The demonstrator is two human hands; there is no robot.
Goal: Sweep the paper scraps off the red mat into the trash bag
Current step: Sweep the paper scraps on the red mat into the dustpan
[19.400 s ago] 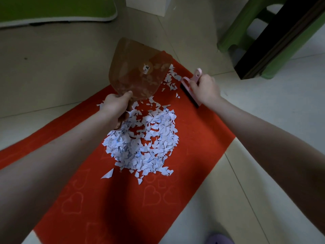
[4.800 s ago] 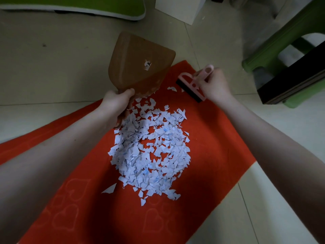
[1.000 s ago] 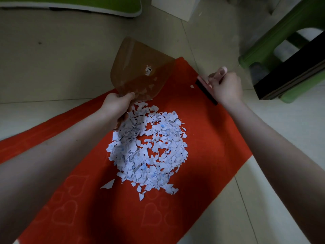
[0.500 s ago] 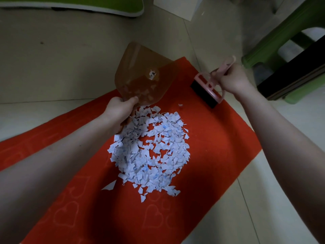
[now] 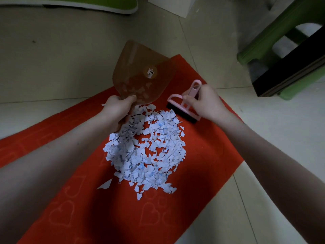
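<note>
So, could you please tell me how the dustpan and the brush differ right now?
The dustpan is large, translucent brown and tilted up off the red mat; the brush is small, pink with black bristles, which rest on the mat. The left hand holds the dustpan, the right hand the brush. Both sit at the paper scraps' far edge.

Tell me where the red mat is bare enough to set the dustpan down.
Bare patches on the red mat: the near end below the pile of white paper scraps, and the strip right of the pile, under the right forearm. Crowded: the far end, with the translucent brown dustpan in the left hand and the pink brush in the right hand.
</note>
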